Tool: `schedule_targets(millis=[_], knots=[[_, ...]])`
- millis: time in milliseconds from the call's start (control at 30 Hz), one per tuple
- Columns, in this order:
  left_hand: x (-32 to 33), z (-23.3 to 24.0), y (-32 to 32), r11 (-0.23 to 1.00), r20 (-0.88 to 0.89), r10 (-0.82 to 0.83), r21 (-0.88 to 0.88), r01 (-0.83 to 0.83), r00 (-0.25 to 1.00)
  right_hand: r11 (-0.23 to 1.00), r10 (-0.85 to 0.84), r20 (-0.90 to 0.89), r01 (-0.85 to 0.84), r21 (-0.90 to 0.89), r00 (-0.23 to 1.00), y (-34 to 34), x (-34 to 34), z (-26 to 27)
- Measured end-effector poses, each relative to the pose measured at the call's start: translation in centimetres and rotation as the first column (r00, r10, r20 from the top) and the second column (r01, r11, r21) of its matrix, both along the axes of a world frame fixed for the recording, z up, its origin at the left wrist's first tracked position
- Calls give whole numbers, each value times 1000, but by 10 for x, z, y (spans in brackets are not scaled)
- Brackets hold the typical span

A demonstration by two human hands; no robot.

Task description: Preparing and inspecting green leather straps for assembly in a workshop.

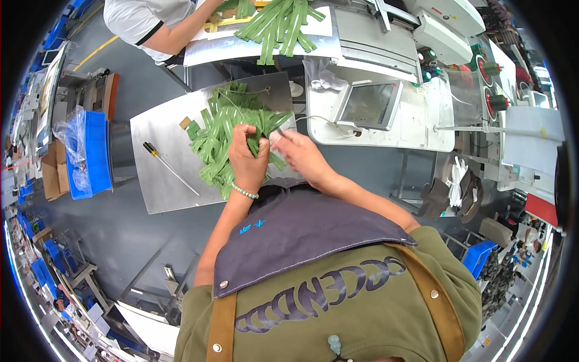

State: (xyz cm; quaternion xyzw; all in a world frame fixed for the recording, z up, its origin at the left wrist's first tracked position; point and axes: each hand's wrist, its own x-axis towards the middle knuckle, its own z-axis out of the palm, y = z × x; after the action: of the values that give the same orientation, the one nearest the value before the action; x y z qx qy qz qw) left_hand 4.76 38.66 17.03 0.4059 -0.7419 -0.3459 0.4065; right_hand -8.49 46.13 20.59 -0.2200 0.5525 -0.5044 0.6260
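My left hand (248, 156) is closed around a green fabric strip, above a heap of green fabric strips (217, 145) on a metal-topped table (158, 190). Close to its right side, my right hand (296, 151) pinches a small, blurred dark and pale thing that I cannot make out. A screwdriver (169, 168) with a black and yellow handle lies on the table left of the heap. A white cord (253, 92) runs across the heap's back.
Across from me, a person's arm (181, 34) reaches over a table with more green strips (282, 27). A tablet-like screen (371, 104) stands on a white machine table (425, 135) at right. A blue crate (92, 156) is at left, with thread spools (496, 102) at far right.
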Motion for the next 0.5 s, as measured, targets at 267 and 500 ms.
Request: schedule_targets(millis=[267,500], knots=[[-6,13,7,985,49,-171,8,171,984,949,-194,-702,-49,-311,686,-7,-8,-9],[-8,-10,11,789,-339,-4,577,211,941,945,-209,-596,5,-326,775,-9,-9,-36]])
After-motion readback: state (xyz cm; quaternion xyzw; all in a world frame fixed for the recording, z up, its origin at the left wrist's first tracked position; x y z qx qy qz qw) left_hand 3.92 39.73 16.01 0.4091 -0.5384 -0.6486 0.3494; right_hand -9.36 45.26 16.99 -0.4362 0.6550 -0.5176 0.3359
